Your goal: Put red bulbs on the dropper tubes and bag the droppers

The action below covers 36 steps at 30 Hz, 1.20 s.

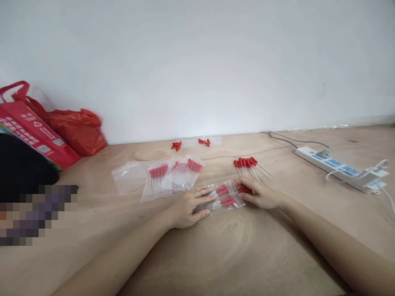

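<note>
A clear zip bag (217, 210) lies on the wooden table in front of me, with several red-bulbed droppers (227, 201) inside. My left hand (189, 207) rests over the bag's left part, fingers spread and the thumb near its lower edge. At the bag's right end, my right hand (259, 193) has its fingers closed around a red-bulbed dropper (245, 190), most of which is hidden. Just beyond that hand lies a fanned group of red-bulbed droppers (246, 161).
Filled bags (158, 181) and a flat bag (128, 176) lie at left centre. Loose red bulbs (176, 145) and another bag (219, 141) sit near the wall. A corded power strip (335, 166) is at right; a red plastic bag (78, 129) and box (40, 133) are at left.
</note>
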{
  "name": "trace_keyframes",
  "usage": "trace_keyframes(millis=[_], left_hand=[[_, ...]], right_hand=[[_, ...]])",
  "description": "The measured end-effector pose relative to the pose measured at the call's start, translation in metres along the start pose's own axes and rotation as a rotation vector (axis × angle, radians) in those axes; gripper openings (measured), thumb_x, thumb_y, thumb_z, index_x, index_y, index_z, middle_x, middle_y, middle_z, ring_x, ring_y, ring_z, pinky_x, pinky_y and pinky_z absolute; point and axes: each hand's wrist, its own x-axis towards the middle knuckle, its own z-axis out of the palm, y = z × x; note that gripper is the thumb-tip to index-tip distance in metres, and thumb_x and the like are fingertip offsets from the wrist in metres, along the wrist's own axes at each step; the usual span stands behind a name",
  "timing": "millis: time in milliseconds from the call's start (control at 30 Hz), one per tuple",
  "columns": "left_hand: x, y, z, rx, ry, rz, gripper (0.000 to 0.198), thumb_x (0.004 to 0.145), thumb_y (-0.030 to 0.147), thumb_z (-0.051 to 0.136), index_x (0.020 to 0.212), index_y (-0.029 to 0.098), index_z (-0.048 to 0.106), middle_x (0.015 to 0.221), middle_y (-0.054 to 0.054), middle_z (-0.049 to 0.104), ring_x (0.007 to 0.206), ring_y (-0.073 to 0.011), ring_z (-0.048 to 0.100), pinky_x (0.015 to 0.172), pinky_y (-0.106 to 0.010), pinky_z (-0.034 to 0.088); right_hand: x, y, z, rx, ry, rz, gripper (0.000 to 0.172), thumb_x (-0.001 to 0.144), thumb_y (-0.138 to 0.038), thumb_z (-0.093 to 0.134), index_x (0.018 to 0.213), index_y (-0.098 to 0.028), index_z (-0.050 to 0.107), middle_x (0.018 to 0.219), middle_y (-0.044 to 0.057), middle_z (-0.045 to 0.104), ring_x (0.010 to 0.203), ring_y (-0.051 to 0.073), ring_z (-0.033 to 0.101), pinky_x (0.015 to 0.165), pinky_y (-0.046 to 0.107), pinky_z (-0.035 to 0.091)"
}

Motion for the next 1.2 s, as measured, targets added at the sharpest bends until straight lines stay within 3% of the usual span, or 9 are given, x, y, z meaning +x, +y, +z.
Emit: trace_keyframes(millis=[133, 233, 400, 500, 633, 800, 967, 1067, 1200], left_hand=[[0.000, 0.000, 0.000, 0.003, -0.006, -0.008, 0.043, 0.084, 0.034, 0.045, 0.127, 0.031, 0.039, 0.136, -0.001, 0.036, 0.127, -0.0209, 0.027, 0.104, -0.041, 0.025], [0.000, 0.000, 0.000, 0.005, -0.003, 0.003, 0.044, 0.085, 0.034, 0.044, 0.128, 0.030, 0.037, 0.136, -0.001, 0.036, 0.127, -0.0207, 0.028, 0.104, -0.041, 0.025], [0.000, 0.000, 0.000, 0.003, 0.008, 0.000, 0.049, 0.084, 0.034, 0.045, 0.131, 0.027, 0.033, 0.135, -0.003, 0.038, 0.127, -0.0200, 0.029, 0.103, -0.039, 0.026], [-0.001, -0.001, 0.001, -0.006, 0.016, 0.003, 0.049, 0.084, 0.034, 0.045, 0.131, 0.027, 0.032, 0.135, -0.002, 0.038, 0.127, -0.0198, 0.029, 0.104, -0.039, 0.026], [-0.001, 0.000, 0.000, -0.019, 0.020, 0.006, 0.049, 0.084, 0.035, 0.045, 0.130, 0.027, 0.033, 0.134, -0.002, 0.039, 0.126, -0.0203, 0.029, 0.103, -0.039, 0.026], [0.000, 0.002, -0.001, -0.010, 0.000, -0.009, 0.049, 0.084, 0.035, 0.045, 0.131, 0.026, 0.033, 0.135, -0.003, 0.038, 0.127, -0.0201, 0.029, 0.103, -0.039, 0.027], [0.000, 0.000, 0.000, -0.001, 0.001, -0.016, 0.050, 0.084, 0.034, 0.045, 0.131, 0.025, 0.033, 0.135, -0.004, 0.038, 0.127, -0.0190, 0.028, 0.103, -0.038, 0.026], [0.000, 0.000, 0.000, -0.011, 0.008, -0.013, 0.049, 0.084, 0.034, 0.045, 0.130, 0.024, 0.034, 0.134, -0.004, 0.039, 0.126, -0.0192, 0.029, 0.103, -0.037, 0.027], [0.000, 0.005, -0.002, -0.015, 0.029, -0.042, 0.048, 0.081, 0.036, 0.049, 0.127, 0.024, 0.040, 0.132, -0.006, 0.041, 0.124, -0.0210, 0.032, 0.102, -0.039, 0.027]], right_hand=[[0.006, 0.006, 0.016, 0.277, 0.124, 0.148, 0.022, 0.073, -0.036, 0.058, 0.080, -0.017, 0.049, 0.071, -0.001, 0.054, 0.058, 0.009, 0.050, 0.052, 0.023, 0.041], [0.010, 0.008, 0.023, 0.340, 0.160, 0.252, 0.027, 0.067, -0.039, 0.064, 0.072, -0.016, 0.050, 0.057, -0.004, 0.050, 0.046, 0.006, 0.044, 0.043, 0.020, 0.035], [0.010, 0.002, 0.023, 0.470, 0.057, 0.228, 0.033, 0.065, -0.045, 0.064, 0.077, -0.015, 0.057, 0.061, -0.001, 0.057, 0.047, 0.006, 0.047, 0.044, 0.020, 0.039], [0.008, 0.000, 0.021, 0.479, 0.015, 0.302, 0.037, 0.065, -0.047, 0.062, 0.084, -0.015, 0.059, 0.061, -0.001, 0.058, 0.042, 0.006, 0.047, 0.040, 0.019, 0.039], [0.012, 0.001, 0.027, 0.426, 0.167, 0.400, 0.037, 0.062, -0.048, 0.064, 0.077, -0.015, 0.056, 0.059, -0.002, 0.059, 0.030, 0.002, 0.037, 0.029, 0.017, 0.029], [0.018, -0.002, 0.039, 0.495, 0.267, 0.390, 0.039, 0.056, -0.051, 0.067, 0.064, -0.015, 0.056, 0.052, 0.000, 0.059, 0.038, 0.006, 0.046, 0.033, 0.018, 0.033], [0.015, -0.004, 0.031, 0.394, 0.196, 0.420, 0.038, 0.059, -0.050, 0.065, 0.068, -0.014, 0.059, 0.045, -0.004, 0.052, 0.031, 0.003, 0.037, 0.030, 0.016, 0.028], [0.014, -0.002, 0.026, 0.408, 0.144, 0.427, 0.039, 0.067, -0.054, 0.057, 0.069, -0.015, 0.058, 0.040, -0.005, 0.047, 0.032, 0.005, 0.041, 0.031, 0.016, 0.032], [0.016, -0.004, 0.024, 0.451, 0.206, 0.497, 0.045, 0.074, -0.058, 0.044, 0.067, -0.015, 0.055, 0.037, -0.005, 0.044, 0.031, 0.006, 0.040, 0.029, 0.017, 0.030]])
